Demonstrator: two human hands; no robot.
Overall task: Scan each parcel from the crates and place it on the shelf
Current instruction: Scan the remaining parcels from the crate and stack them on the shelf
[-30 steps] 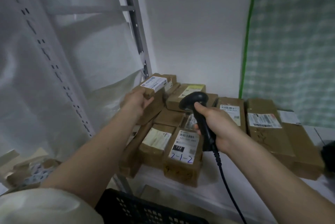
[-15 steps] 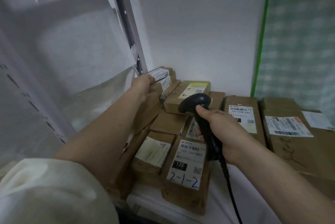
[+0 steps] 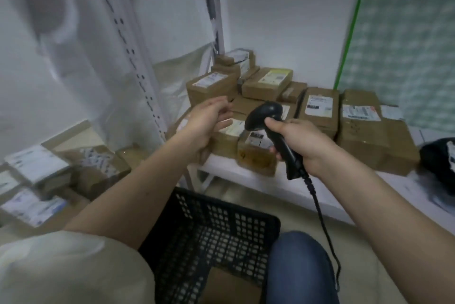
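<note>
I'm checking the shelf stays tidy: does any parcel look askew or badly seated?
Yes. The front parcel just left of the scanner juts past the shelf edge, its near end overhanging. The back-left stack is piled unevenly against the upright, boxes at differing angles. The parcels on the right lie flat. No damage is visible.

- The left hand [image 3: 208, 122] is empty, its fingers spread and loosely curled, palm facing right.
- The left forearm reaches forward, bare below a pale sleeve.
- The right hand [image 3: 299, 142] is fisted in a firm grip, thumb on top.
- The right forearm stretches forward from the lower right.
</note>
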